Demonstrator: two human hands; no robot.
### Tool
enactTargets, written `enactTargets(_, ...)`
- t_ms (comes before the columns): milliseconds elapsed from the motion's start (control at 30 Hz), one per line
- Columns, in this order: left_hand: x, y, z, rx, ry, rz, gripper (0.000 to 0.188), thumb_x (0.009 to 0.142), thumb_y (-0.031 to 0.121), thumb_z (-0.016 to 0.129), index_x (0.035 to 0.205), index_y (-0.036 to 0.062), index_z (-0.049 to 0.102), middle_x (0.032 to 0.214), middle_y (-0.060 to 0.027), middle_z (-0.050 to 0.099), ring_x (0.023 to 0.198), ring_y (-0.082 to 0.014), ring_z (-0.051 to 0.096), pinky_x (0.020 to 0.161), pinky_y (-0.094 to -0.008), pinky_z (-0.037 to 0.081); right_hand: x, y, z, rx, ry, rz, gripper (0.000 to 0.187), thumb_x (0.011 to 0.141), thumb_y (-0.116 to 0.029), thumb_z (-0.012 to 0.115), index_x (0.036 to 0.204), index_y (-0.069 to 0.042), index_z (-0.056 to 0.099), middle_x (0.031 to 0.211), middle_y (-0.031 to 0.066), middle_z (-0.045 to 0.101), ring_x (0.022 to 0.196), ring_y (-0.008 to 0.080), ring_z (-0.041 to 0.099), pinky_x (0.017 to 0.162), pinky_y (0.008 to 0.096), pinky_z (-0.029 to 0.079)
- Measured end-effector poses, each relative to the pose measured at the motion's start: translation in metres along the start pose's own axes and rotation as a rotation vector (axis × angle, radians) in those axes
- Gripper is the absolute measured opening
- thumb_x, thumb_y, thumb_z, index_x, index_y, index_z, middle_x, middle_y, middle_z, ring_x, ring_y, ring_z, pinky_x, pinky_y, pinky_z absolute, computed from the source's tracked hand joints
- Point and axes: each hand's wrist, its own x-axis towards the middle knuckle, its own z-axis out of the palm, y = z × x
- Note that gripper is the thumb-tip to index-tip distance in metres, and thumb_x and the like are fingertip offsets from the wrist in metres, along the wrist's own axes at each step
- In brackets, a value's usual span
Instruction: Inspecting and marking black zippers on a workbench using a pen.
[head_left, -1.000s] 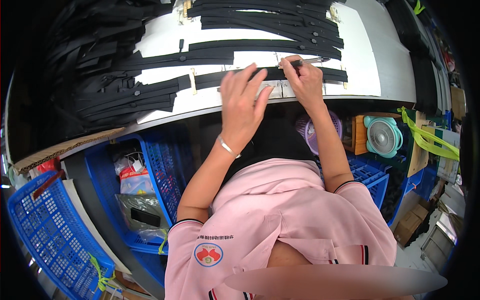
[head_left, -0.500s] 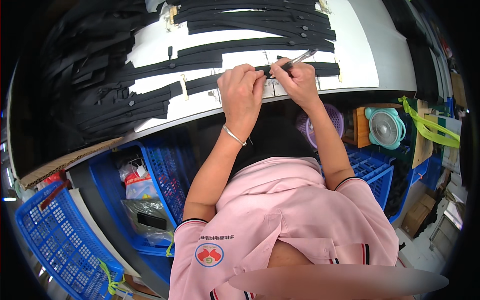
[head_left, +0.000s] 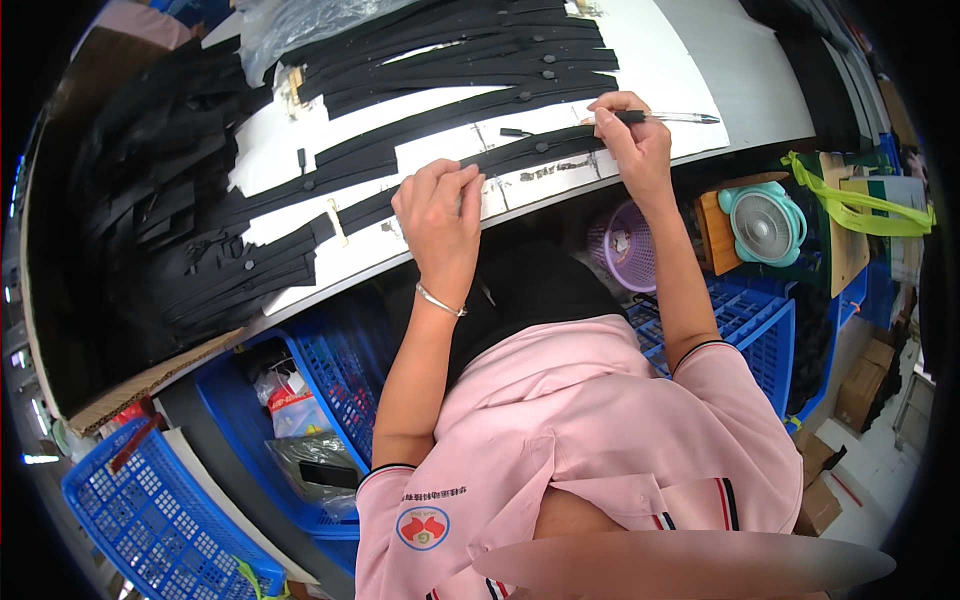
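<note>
The left hand (head_left: 440, 215) had its fingertips pinched together on a black strip (head_left: 505, 154). The right hand (head_left: 637, 145) gripped a pen (head_left: 680, 117), its fingertips at the strip's right portion. The strip ran between both hands along the near edge of the desk (head_left: 770, 75), over a white board (head_left: 675, 75) bearing dark marks (head_left: 555, 170). A round dark fitting (head_left: 542, 148) sat on the strip.

Status: the strip appeared laid out and secured at two points, in mid-operation. Whether it carried a pen mark could not be determined. More strips (head_left: 420, 60) lay at the far side and a black heap (head_left: 140, 200) at the left; which portion was finished and which was outstanding could not be established.
</note>
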Motion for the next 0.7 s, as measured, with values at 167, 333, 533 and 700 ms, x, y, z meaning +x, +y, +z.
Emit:
enactTargets(167,0.006,0.011,0.004,0.005,-0.002,0.004,0.011,0.085,0.01,0.081,0.095,0.0083,0.078,0.102,-0.0043,0.07,0.095,-0.0227,0.064,0.09,-0.037,0.044,0.005,0.039,-0.018,-0.176,-0.042,-0.08,0.018,0.1,-0.011,0.064,0.092,0.004,0.068,0.08,0.0001,0.067,0.066,0.006,0.054,0.061,0.0235,0.044)
enactTargets(333,0.025,0.042,0.032,-0.145,-0.037,0.048,0.011,0.083,0.008,0.08,0.094,0.0081,0.078,0.102,-0.0045,0.071,0.096,-0.0235,0.064,0.088,-0.0372,0.045,0.005,0.041,-0.014,-0.151,-0.029,-0.09,0.018,0.099,-0.011,0.066,0.09,0.005,0.067,0.081,0.0019,0.068,0.064,0.0073,0.055,0.059,0.0244,0.044)
enactTargets(533,0.037,0.055,0.072,-0.143,-0.114,0.168,0.01,0.082,0.01,0.08,0.093,0.0085,0.079,0.099,-0.002,0.072,0.097,-0.0236,0.062,0.089,-0.0371,0.044,0.005,0.04,-0.011,-0.219,-0.064,-0.124,0.016,0.096,-0.009,0.067,0.089,0.005,0.067,0.082,0.0039,0.067,0.06,0.0106,0.054,0.055,0.0273,0.042)
enactTargets(700,0.034,0.056,0.077,-0.138,-0.121,0.163,0.011,0.082,0.01,0.08,0.093,0.0085,0.079,0.098,-0.0014,0.071,0.098,-0.0232,0.062,0.091,-0.0373,0.043,0.006,0.047,-0.014,-0.323,-0.068,-0.261,0.015,0.095,-0.008,0.068,0.089,0.005,0.066,0.083,0.0042,0.068,0.057,0.0126,0.053,0.053,0.0291,0.041)
